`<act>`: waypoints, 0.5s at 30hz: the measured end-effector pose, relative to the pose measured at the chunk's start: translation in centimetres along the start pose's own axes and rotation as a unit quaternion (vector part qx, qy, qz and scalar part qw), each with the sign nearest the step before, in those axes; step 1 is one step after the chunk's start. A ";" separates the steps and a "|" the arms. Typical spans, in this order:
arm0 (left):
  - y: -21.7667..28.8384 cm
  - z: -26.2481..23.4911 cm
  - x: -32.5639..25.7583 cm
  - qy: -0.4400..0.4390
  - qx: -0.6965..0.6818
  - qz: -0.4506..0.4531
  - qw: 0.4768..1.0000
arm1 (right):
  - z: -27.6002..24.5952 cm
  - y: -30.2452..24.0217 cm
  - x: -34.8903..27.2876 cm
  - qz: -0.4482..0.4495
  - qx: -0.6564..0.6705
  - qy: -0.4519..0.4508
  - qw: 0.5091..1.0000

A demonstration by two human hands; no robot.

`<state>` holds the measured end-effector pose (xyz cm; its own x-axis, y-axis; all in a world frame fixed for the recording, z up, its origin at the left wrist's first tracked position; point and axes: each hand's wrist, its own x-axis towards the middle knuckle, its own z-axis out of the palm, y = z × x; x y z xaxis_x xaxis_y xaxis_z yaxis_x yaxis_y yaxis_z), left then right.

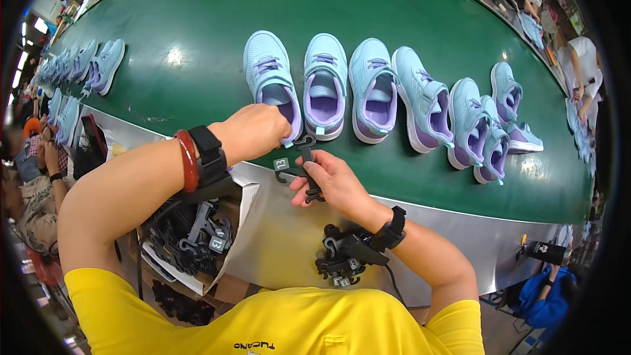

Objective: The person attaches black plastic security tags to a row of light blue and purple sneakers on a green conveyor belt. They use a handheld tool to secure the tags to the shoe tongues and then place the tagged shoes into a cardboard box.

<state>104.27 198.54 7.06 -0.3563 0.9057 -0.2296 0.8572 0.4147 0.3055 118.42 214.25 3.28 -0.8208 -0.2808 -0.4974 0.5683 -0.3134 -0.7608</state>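
Observation:
My left hand (255, 133) is closed at the heel opening of the leftmost light-blue sneaker (267, 59), which has a purple lining. Its fingers are partly hidden by the shoe and the back of the hand. Just below, over the table's near edge, my right hand (334, 183) is closed on black plastic shoe hangers (307, 152) with hooked ends and a small grey tag. Beside that sneaker stands a second one (325, 59), toe pointing away. A third sneaker (370, 59) follows to its right.
More sneakers (420, 95) continue right along the green table (263, 0); another group (105, 66) stands far left. An open box (240, 220) of black hangers sits lower left. Loose hangers (338, 263) lie on the metal ledge (289, 236). Other people work around the table.

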 end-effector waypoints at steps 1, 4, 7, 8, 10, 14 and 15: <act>0.1 -0.1 -0.1 -0.003 0.017 0.002 1.000 | -0.1 0.2 0.2 0.002 -0.001 -0.005 1.000; 0.4 -0.3 0.1 -0.007 0.061 0.013 0.998 | -0.2 0.1 -0.4 -0.005 0.035 0.018 0.999; 0.8 -0.8 0.2 -0.010 0.093 0.024 0.995 | -0.1 0.1 -0.3 0.005 0.012 -0.005 1.000; 0.9 -1.0 0.2 -0.011 0.102 0.029 0.994 | 0.0 0.1 -0.3 0.006 0.016 -0.009 1.000; 1.2 -1.3 0.2 -0.008 0.118 0.040 0.992 | 0.4 0.3 -0.4 0.006 0.025 -0.015 1.000; 2.2 -1.7 -0.5 -0.016 0.164 0.062 0.984 | -0.1 -1.7 -0.9 0.064 -0.135 -0.132 0.980; 2.3 -1.6 -1.0 -0.018 0.174 0.070 0.982 | 0.0 -2.1 -1.1 0.057 -0.167 -0.129 0.976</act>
<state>106.07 198.71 9.46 -0.2183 0.9455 -0.2416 0.9741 0.2259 0.0037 118.12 215.27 5.45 -0.6876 -0.5287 -0.4976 0.5690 0.0333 -0.8217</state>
